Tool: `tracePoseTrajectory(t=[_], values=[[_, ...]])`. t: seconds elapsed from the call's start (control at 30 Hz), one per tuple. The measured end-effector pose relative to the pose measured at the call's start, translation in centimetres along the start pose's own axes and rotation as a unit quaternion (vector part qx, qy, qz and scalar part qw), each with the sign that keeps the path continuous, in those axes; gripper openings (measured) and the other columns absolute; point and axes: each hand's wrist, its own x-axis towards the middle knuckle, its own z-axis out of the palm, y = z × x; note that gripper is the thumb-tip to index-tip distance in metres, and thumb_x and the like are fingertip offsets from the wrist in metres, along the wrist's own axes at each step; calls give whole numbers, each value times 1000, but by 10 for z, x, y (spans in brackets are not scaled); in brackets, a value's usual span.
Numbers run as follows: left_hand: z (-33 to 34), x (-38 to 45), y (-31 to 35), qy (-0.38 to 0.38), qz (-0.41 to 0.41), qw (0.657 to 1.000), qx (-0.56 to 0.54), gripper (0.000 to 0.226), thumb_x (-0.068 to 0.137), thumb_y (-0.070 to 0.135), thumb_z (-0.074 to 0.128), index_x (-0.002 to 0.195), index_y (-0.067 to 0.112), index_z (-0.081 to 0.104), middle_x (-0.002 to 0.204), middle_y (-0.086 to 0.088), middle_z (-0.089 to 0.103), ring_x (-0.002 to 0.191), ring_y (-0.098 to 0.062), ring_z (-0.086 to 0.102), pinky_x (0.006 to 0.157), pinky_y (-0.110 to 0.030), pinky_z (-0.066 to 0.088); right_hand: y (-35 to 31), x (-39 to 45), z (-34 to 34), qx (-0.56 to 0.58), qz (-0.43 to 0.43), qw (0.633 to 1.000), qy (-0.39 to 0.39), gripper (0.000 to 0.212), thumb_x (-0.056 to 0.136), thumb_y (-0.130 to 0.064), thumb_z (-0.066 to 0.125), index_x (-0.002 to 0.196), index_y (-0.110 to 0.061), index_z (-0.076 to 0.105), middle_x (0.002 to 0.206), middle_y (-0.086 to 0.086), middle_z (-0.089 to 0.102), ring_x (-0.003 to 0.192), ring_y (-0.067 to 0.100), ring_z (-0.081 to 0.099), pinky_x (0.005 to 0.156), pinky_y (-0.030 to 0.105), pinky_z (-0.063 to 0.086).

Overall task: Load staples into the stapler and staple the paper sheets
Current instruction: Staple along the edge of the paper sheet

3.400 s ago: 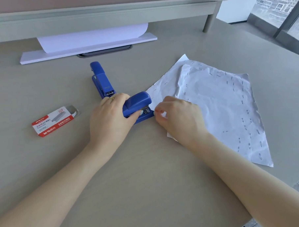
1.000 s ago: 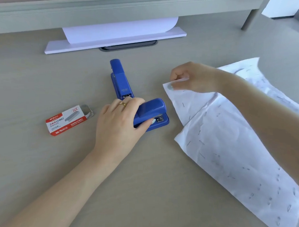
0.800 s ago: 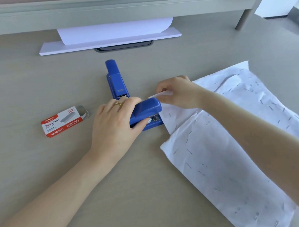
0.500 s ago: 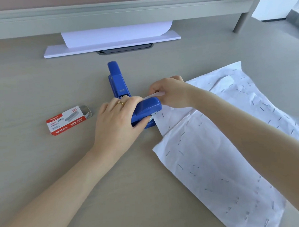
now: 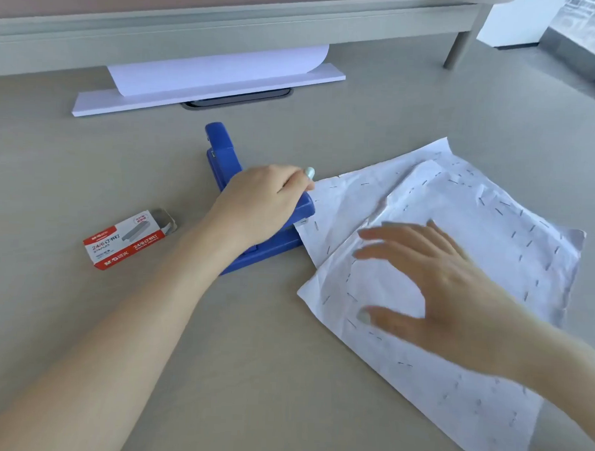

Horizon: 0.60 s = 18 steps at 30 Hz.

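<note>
A blue stapler lies on the desk with its mouth toward the right. My left hand presses flat on top of its head. A corner of the crumpled white paper sheets, dotted with many staples, sits in the stapler's mouth. My right hand hovers over the sheets with its fingers spread, holding nothing and blurred by motion. A second blue stapler lies just behind the first, partly hidden by my left hand.
A red and white staple box, slid partly open, lies left of the stapler. A ream of white paper with a curled top sheet rests at the back under the desk partition. The desk edge runs at lower right.
My right hand let go of the paper corner it had fed into the stapler and drew back over the sheets. My left hand shifted further onto the stapler's head.
</note>
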Motion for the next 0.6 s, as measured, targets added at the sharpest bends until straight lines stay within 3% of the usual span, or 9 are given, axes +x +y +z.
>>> tracePoseTrajectory(t=[0.1,0.2,0.3,0.37,0.47,0.53,0.6], values=[[-9,0,-10,-70,1,996,-59,43,97,44,24,118,32,59,126,18,58,122,-2,43,88,-18,29,-7,-41,24,-50,5,998,-32,66,76,-76,37,130,-37,43,146,-18,37,136,3,25,112,38,11],[-8,0,-13,-77,1,997,-6,45,97,46,21,119,36,59,132,12,54,126,-9,40,86,-21,25,-5,-59,37,-61,33,997,-32,69,87,-71,23,143,-33,28,152,-11,28,140,8,17,110,42,9],[-8,-1,-10,-82,-2,996,21,47,97,48,19,113,36,61,109,-3,61,107,-19,49,83,-29,31,14,-71,36,-84,79,993,-37,67,90,-68,13,148,-34,9,155,-12,16,143,6,3,113,40,-2],[-8,-1,-10,-85,-3,996,41,48,96,49,18,101,34,63,92,-2,49,89,-18,44,79,-33,33,36,-77,30,-106,118,987,-36,69,87,-71,6,147,-37,7,155,-14,14,142,5,1,114,37,-8],[-7,0,-11,-72,-9,995,68,43,94,53,16,83,30,51,89,0,42,80,-18,40,73,-34,33,78,-75,12,-86,218,972,-26,79,66,-84,-12,138,-52,-8,148,-30,-9,141,-3,-9,113,32,-21],[-6,0,-10,-67,-11,995,77,38,93,52,15,82,28,42,85,-2,41,75,-17,38,70,-33,32,113,-69,1,-89,284,954,-22,82,62,-86,-11,137,-52,-9,145,-30,-15,138,-4,-8,115,39,-18],[-6,-2,-7,-69,-14,995,76,42,92,49,15,80,24,47,71,-6,38,64,-19,34,60,-32,30,144,-58,-9,-100,346,932,-33,79,74,-80,2,143,-43,-1,152,-23,-10,142,3,-3,115,48,-13]])
